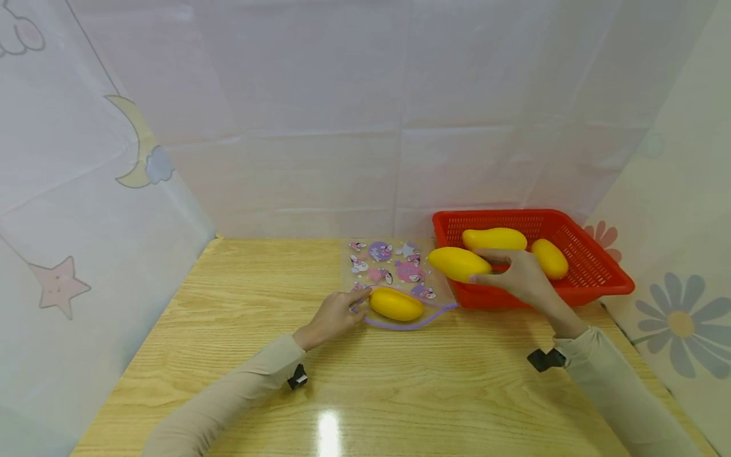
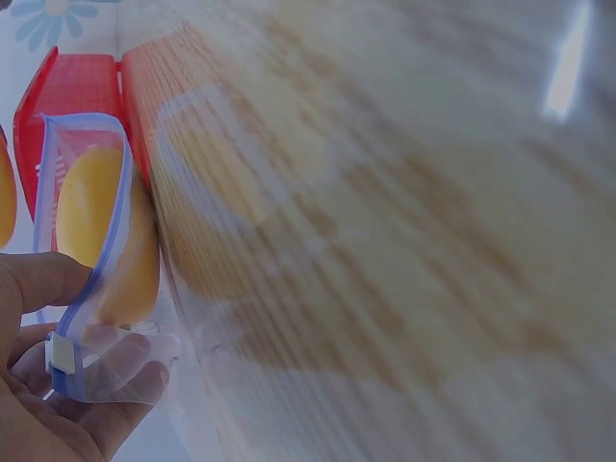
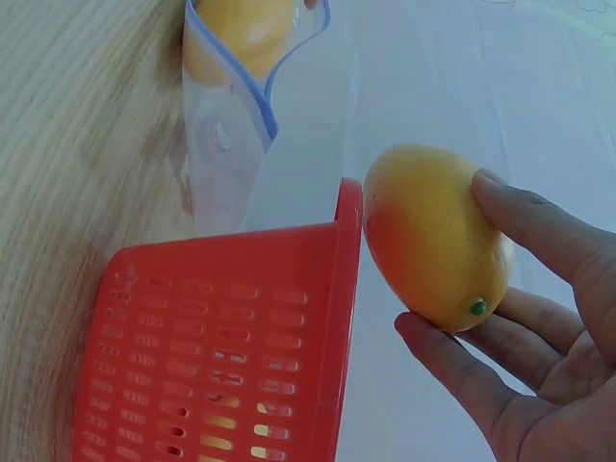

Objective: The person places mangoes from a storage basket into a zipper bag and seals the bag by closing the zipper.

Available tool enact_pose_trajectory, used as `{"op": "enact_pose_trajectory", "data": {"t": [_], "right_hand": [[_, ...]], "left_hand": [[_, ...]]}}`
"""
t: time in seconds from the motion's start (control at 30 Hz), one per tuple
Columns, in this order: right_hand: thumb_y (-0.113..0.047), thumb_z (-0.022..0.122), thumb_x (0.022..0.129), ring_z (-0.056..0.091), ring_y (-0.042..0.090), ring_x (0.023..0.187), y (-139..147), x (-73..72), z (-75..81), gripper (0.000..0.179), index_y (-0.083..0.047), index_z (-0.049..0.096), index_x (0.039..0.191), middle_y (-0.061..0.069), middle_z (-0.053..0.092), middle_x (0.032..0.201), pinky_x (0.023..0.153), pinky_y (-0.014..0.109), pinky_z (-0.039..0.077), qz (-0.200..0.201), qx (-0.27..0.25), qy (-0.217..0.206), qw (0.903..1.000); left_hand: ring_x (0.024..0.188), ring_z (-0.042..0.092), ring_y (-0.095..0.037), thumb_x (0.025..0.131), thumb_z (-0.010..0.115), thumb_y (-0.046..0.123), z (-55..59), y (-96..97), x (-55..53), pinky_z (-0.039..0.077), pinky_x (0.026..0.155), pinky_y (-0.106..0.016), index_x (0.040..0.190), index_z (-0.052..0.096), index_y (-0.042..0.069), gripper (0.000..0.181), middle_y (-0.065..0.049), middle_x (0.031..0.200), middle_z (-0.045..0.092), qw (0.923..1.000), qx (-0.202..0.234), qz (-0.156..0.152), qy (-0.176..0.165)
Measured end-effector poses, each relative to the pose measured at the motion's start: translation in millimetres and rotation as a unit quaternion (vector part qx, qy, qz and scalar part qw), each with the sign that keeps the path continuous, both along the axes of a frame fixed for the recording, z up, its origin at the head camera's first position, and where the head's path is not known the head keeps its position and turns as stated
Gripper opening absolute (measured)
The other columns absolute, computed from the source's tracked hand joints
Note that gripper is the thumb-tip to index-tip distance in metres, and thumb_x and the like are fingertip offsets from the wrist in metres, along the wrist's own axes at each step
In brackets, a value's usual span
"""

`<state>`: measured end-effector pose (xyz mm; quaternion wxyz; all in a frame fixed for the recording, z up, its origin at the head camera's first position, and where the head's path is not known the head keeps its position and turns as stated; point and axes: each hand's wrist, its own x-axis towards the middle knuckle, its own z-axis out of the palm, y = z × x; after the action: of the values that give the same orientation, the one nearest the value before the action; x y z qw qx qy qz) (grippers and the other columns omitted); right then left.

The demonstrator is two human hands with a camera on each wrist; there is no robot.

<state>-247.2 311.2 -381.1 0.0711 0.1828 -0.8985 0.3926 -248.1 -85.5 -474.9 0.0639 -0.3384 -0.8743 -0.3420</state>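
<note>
The right hand [image 1: 521, 276] grasps one mango [image 1: 454, 264], long axis roughly crosswise, right of the open bag [image 1: 408, 273] the left hand [image 1: 335, 315] pinches.

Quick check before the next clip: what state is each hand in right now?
Left hand: holding the plastic bag at its open edge.
Right hand: holding a yellow mango.

Place: draped tabletop booth | wood-grain table [image 1: 422, 393] | moon-and-star sheet [image 1: 80, 209] | flower-print sheet [image 1: 679, 247]
</note>
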Motion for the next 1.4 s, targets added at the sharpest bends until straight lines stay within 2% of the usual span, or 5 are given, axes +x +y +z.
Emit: {"op": "enact_pose_trajectory", "data": {"t": [0.17,0.57,0.8,0.9,1.4], "right_hand": [[-0.03,0.083,0.082,0.062,0.032,0.109,-23,20.9,20.2,0.06,-0.002,0.064,0.131,0.018,0.066,0.124,0.083,0.027,0.051,-0.015,0.036,-0.015,0.9991],[-0.034,0.084,0.08,0.061,0.026,0.105,-33,27.7,17.2,0.058,-0.007,0.067,0.129,0.011,0.068,0.121,0.084,0.038,0.053,0.005,0.026,-0.018,0.9995],[-0.034,0.085,0.078,0.064,0.028,0.105,-41,30.5,14.0,0.06,-0.006,0.067,0.128,0.012,0.069,0.12,0.085,0.043,0.054,0.01,0.029,-0.025,0.9992],[-0.035,0.086,0.078,0.063,0.029,0.106,-44,31.0,11.9,0.061,-0.006,0.067,0.128,0.013,0.068,0.121,0.087,0.051,0.053,0.013,0.031,-0.028,0.999],[-0.031,0.086,0.078,0.064,0.025,0.104,-54,32.4,3.4,0.058,-0.006,0.068,0.127,0.01,0.069,0.119,0.082,0.039,0.056,0.042,0.033,-0.02,0.9984]], "left_hand": [[0.041,0.026,0.001,0.088,0.072,0.004,1.0,0.5,-0.3,0.033,0.042,-0.017,0.137,0.057,-0.001,0.051,-0.014,0.104,0.073,1.0,-0.006,0.005,-0.006],[0.039,0.027,0.001,0.089,0.071,0.004,2.0,0.4,0.8,0.031,0.04,-0.016,0.138,0.056,0.002,0.051,-0.006,0.08,0.068,0.9997,-0.012,0.011,-0.018],[0.04,0.026,0.002,0.088,0.071,0.004,1.8,0.2,0.4,0.034,0.041,-0.017,0.138,0.057,0.003,0.052,-0.014,0.124,0.066,0.9998,-0.01,0.011,-0.014],[0.041,0.027,0.002,0.088,0.072,0.004,2.3,0.2,0.4,0.036,0.043,-0.018,0.138,0.057,0.003,0.052,-0.014,0.125,0.065,0.9998,-0.012,0.013,-0.013],[0.04,0.027,0.001,0.087,0.072,0.003,2.4,0.1,0.6,0.035,0.042,-0.018,0.138,0.056,0.003,0.053,-0.014,0.125,0.065,0.9995,-0.015,0.016,-0.022]]}}
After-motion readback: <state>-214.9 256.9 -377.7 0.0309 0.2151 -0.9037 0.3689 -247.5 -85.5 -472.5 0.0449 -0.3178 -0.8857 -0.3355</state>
